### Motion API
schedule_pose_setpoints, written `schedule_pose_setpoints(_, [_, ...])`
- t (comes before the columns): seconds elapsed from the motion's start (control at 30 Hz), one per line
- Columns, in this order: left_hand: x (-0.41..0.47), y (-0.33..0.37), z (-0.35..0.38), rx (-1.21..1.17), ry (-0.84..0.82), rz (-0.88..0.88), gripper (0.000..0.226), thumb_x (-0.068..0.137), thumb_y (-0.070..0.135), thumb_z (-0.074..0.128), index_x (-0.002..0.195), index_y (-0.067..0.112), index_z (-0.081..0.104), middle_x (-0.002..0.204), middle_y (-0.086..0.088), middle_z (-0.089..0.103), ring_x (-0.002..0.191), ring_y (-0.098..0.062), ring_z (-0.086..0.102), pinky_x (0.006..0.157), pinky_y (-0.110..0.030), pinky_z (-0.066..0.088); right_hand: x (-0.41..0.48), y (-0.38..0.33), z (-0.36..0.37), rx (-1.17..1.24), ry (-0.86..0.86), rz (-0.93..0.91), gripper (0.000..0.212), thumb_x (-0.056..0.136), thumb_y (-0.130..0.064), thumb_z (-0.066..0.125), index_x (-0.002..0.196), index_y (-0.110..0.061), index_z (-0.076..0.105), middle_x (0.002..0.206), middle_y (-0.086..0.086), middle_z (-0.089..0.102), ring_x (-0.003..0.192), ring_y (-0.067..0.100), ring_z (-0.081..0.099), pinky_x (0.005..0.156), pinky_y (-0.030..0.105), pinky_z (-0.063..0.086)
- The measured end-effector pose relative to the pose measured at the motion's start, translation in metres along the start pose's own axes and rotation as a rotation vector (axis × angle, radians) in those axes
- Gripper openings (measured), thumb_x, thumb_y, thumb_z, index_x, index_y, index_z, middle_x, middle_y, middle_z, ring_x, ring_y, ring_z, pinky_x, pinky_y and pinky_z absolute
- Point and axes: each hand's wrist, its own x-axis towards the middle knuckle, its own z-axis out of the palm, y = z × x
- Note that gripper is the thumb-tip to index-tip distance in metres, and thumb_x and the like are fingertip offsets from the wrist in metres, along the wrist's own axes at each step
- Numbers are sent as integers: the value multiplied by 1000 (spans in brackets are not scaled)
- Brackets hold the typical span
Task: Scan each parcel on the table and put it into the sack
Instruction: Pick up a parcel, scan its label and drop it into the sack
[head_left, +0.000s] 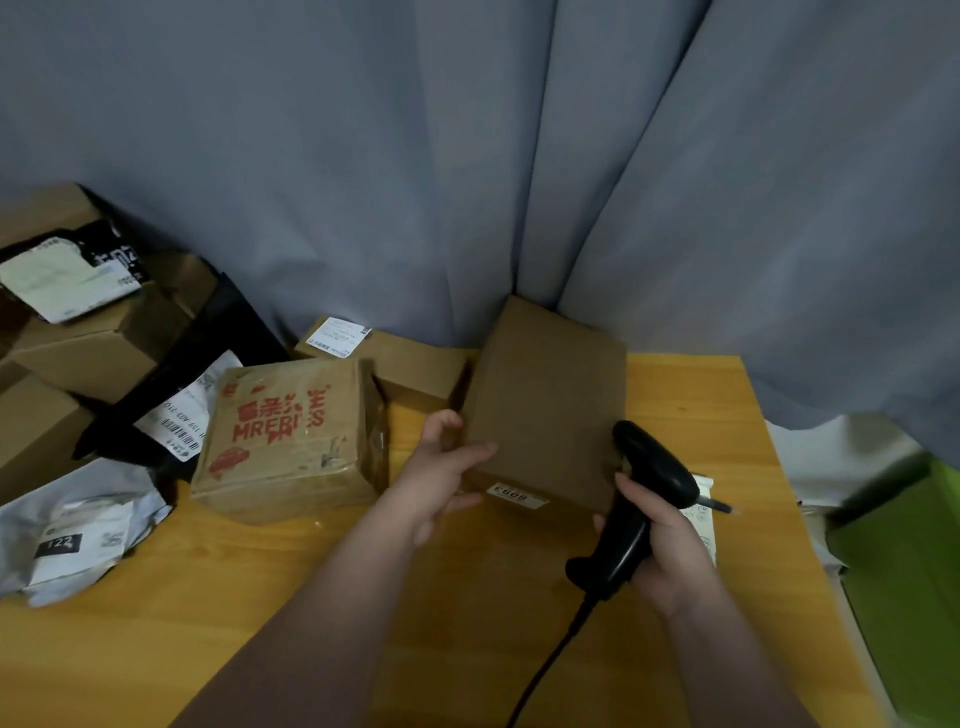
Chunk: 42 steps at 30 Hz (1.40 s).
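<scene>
A plain brown cardboard parcel (545, 400) stands tilted on the wooden table (208, 623), with a small white number label on its near edge. My left hand (441, 473) grips its left side, thumb on top and fingers underneath. My right hand (660, 540) holds a black corded barcode scanner (639, 493) by its handle, its head touching or just off the parcel's right near corner. The green sack (904, 566) hangs open at the table's right edge.
A box with red print (291, 436) lies left of the held parcel, a labelled box (384, 358) behind it. Grey (78, 530) and black (171, 395) mailer bags and several stacked boxes (78, 322) fill the left. A grey curtain (467, 156) hangs behind.
</scene>
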Motion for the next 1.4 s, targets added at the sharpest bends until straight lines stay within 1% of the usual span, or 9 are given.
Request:
schedule_pose_setpoints(0.1, [-10, 4, -8, -128, -29, 29, 46, 81, -2, 66, 112, 25, 45, 131, -12, 53, 112, -35, 59, 83, -47, 56, -9, -2, -6, 135, -36, -27, 22, 75, -18, 70, 97, -14, 65, 94, 6, 61, 78, 21, 55, 73, 33, 47])
schedule_pose_setpoints(0.2, [-24, 4, -19, -246, -82, 22, 68, 63, 0, 61, 126, 21, 46, 126, -17, 56, 108, -38, 59, 72, -44, 59, -22, -5, -3, 236, -90, -79, 19, 73, -17, 67, 92, -17, 66, 88, 6, 70, 78, 19, 60, 74, 32, 46])
schedule_pose_setpoints(0.3, [-37, 0, -29, -414, -144, -12, 69, 56, 4, 56, 124, 16, 54, 117, -17, 59, 106, -39, 58, 75, -48, 60, -38, -9, 6, 171, -124, -109, 22, 72, -19, 68, 95, -17, 67, 89, 5, 74, 80, 21, 63, 80, 35, 47])
schedule_pose_setpoints(0.47, [-54, -7, -40, -622, -129, -57, 93, 30, 8, 79, 121, 12, 56, 109, -20, 65, 103, -42, 60, 72, -52, 58, -70, -10, 38, -24, -220, -249, 34, 63, -19, 72, 97, -15, 66, 79, -2, 70, 77, 16, 66, 75, 32, 50])
schedule_pose_setpoints(0.6, [-74, -1, -44, -682, -120, -55, 52, 67, 15, 53, 118, 13, 56, 105, -21, 68, 106, -43, 59, 81, -57, 54, -93, -6, 61, -98, -243, -364, 45, 59, -21, 74, 103, -18, 66, 80, -9, 74, 77, 7, 70, 70, 26, 48])
schedule_pose_setpoints(0.8, [-108, 15, -52, -469, -52, -55, 32, 90, 30, 45, 114, 12, 57, 97, -19, 71, 99, -39, 63, 88, -55, 49, -106, -3, 69, -76, -101, -317, 49, 64, -33, 76, 108, -15, 63, 96, 4, 64, 86, 21, 60, 69, 31, 50])
schedule_pose_setpoints(1.17, [-163, 38, -89, -193, 111, 73, 23, 88, 30, 62, 108, 21, 58, 103, -10, 69, 95, -26, 66, 79, -43, 55, -121, 20, 77, -243, -92, -184, 35, 77, -28, 78, 104, -8, 67, 99, 12, 69, 83, 29, 63, 67, 35, 51])
schedule_pose_setpoints(1.3, [-180, 43, -113, 177, 197, 245, 60, 77, 26, 75, 126, 43, 44, 106, 10, 58, 101, -19, 60, 77, -35, 55, -127, 35, 87, -192, -78, -218, 23, 79, -28, 77, 93, -15, 65, 109, 16, 67, 104, 37, 65, 88, 41, 53])
schedule_pose_setpoints(1.4, [-189, 42, -133, 529, 264, 355, 83, 70, 27, 79, 144, 27, 40, 110, 10, 47, 107, -16, 49, 80, -28, 48, -137, 43, 101, -177, -95, -234, 24, 78, -30, 77, 91, -15, 65, 109, 14, 67, 107, 37, 63, 92, 42, 52])
